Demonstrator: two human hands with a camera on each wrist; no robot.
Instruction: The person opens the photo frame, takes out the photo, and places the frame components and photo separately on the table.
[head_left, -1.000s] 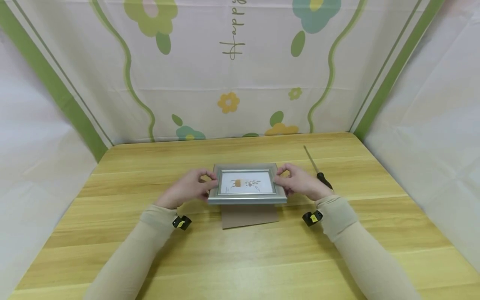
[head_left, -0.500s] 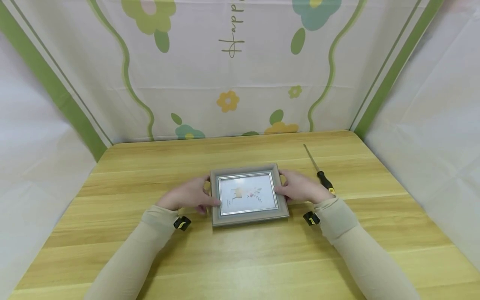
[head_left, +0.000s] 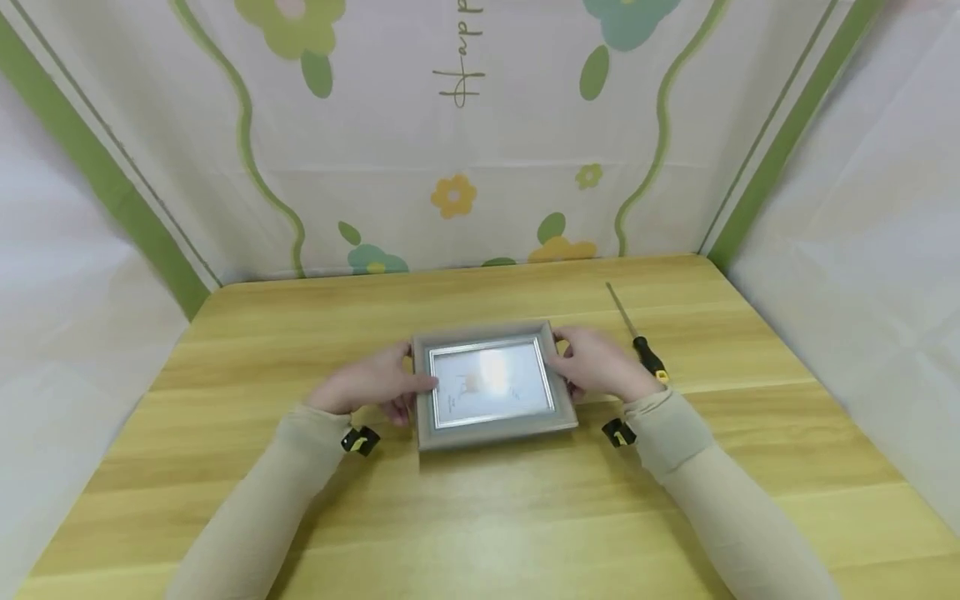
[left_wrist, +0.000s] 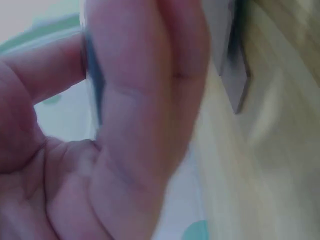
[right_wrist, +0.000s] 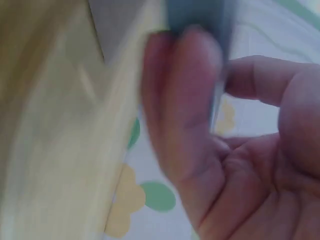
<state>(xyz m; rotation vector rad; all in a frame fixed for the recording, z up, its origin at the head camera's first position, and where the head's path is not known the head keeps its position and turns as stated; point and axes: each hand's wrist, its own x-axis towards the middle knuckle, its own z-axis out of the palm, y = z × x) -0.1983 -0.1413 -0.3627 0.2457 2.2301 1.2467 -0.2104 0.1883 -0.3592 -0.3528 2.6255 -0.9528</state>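
A silver-grey picture frame (head_left: 487, 437) is held face up over the table in the head view, with a glare on its glass and a small print inside. My left hand (head_left: 375, 382) grips its left side, thumb on the front and fingers underneath. The right hand (head_left: 596, 363) pinches the opposite side in the same way. Both wrist views show the fingers curled behind the frame's edge. Below the frame, a flat grey-brown board (left_wrist: 235, 90) lies close to the tabletop; in the right wrist view a corner of this board (right_wrist: 112, 30) shows too. The head view hides it.
A screwdriver (head_left: 649, 357) with a black handle lies on the wooden table (head_left: 480, 533) beyond the right hand, shaft pointing away. A flower-print cloth (head_left: 375, 150) hangs behind the table's far edge, and pale cloth walls (head_left: 862, 275) stand at both sides.
The frame tilted its face more toward the head camera and its near edge came down, covering the brown board seen earlier. Since half a second ago it shifted slightly left. Both hands kept their grip.
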